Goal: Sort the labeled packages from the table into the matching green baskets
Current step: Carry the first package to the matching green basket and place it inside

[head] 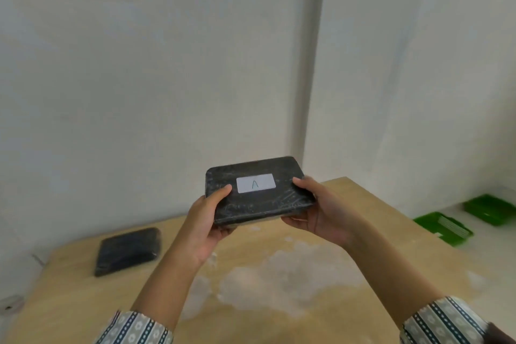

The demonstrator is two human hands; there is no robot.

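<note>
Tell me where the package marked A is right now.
In the head view, the package marked A is held up above the wooden table near its far edge, left hand and right hand gripping its two ends.

1 head-worn view looks forward and down, close over the wooden table (307,274)

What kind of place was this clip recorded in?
Likely a plain indoor room set up as a sorting station: bare white walls, a worn wooden table, and green baskets on the floor at right.
</note>
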